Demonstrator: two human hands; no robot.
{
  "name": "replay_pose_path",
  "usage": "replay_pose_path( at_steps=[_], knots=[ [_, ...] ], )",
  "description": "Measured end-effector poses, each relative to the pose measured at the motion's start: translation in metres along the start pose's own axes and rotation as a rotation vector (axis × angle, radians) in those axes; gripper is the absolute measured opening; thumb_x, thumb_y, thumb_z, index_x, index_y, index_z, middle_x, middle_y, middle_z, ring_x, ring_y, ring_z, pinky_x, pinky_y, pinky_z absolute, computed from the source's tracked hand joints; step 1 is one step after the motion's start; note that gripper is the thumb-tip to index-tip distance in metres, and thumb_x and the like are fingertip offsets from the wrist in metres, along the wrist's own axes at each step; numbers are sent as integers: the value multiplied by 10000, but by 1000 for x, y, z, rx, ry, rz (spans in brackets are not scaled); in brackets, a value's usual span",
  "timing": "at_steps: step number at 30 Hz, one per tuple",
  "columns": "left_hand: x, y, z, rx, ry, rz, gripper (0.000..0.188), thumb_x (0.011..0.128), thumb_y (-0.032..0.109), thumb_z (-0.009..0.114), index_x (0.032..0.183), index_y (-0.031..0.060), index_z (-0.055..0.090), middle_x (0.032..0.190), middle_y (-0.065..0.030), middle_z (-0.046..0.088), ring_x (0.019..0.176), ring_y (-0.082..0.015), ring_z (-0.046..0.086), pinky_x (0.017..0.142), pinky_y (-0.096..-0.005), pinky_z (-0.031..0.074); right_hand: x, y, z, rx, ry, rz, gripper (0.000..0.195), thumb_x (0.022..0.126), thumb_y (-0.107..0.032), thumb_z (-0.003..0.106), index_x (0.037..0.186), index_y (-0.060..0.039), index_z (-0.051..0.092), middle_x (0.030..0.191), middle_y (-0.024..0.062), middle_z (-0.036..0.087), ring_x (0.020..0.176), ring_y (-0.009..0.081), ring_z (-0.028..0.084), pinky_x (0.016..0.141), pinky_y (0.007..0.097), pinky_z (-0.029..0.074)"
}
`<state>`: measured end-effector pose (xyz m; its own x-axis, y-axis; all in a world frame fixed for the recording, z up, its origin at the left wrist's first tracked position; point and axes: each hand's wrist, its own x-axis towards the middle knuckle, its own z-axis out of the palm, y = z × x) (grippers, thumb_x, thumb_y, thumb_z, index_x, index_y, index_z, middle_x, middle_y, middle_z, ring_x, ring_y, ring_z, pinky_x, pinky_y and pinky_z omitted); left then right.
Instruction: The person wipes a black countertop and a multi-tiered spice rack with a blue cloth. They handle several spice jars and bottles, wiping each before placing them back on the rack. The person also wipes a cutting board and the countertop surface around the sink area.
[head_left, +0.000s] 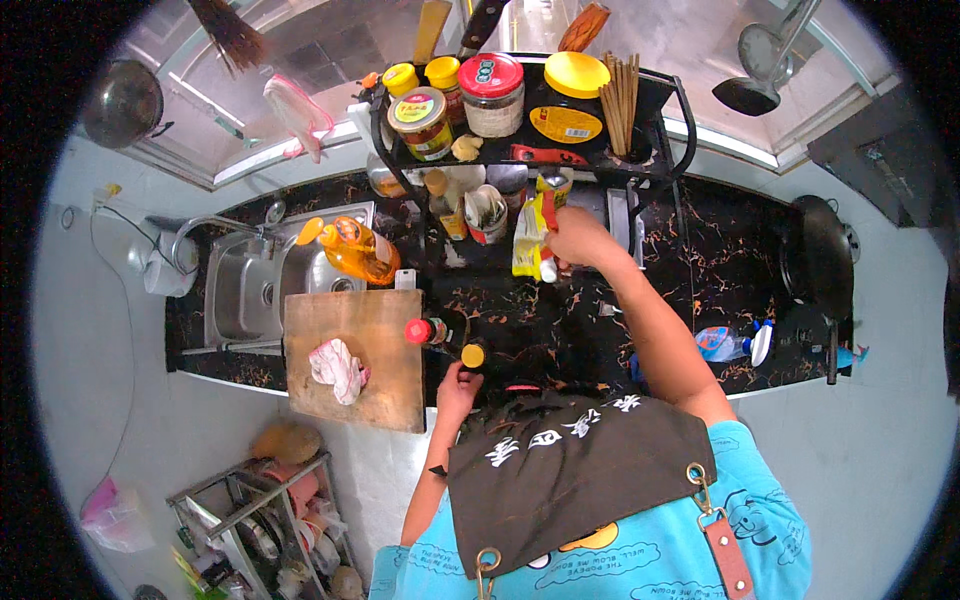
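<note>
My right hand reaches over the black marbled counter. Its fingers are closed at the side of a yellow-and-red packet, partly covering it. A small white item shows just under those fingers. Near the counter's front edge, my left hand has its fingertips beside a dark bottle with a yellow cap; whether they grip it is unclear. Behind that bottle lies or leans a dark bottle with a red cap, close to a wooden cutting board. A crumpled white-and-pink cloth rests on the board.
Jars and chopsticks fill a black rack above the counter. Left are a steel sink and an orange detergent bottle. A spray bottle and a wok are right. A metal shelf stands lower left.
</note>
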<state>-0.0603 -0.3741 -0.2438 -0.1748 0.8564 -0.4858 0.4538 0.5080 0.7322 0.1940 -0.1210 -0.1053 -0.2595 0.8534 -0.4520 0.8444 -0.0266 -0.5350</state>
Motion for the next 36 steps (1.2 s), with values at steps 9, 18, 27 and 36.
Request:
replay_pose_path(
  at_steps=[9,18,27,36],
  knots=[
    [4,-15,13,-49,-50,30,422,817,181,710,1188,40,567,778,-70,656,673,-149,604,627,-294,473,-46,-17,58,-289,-282,-137,199,656,-131,643,777,9,716,791,194,693,773,351,689,732,431,547],
    [2,-28,16,-167,-102,123,465,788,108,724,1213,26,553,864,-103,676,775,-172,639,703,-302,500,-59,-58,103,-110,-496,-172,378,780,-349,631,774,23,696,681,142,678,638,274,684,611,382,561],
    [5,-32,22,-19,-103,110,443,763,87,688,1187,13,579,992,-165,691,927,-276,671,811,-364,502,-21,2,106,445,-760,-75,609,886,-587,540,923,9,658,784,94,686,681,199,676,561,294,522],
    [0,-24,25,-7,-114,69,393,766,53,653,1155,24,606,1023,-177,685,968,-297,664,838,-361,492,12,76,101,732,73,27,274,885,-255,589,894,18,601,727,110,663,597,204,642,558,352,514]
  ],
)
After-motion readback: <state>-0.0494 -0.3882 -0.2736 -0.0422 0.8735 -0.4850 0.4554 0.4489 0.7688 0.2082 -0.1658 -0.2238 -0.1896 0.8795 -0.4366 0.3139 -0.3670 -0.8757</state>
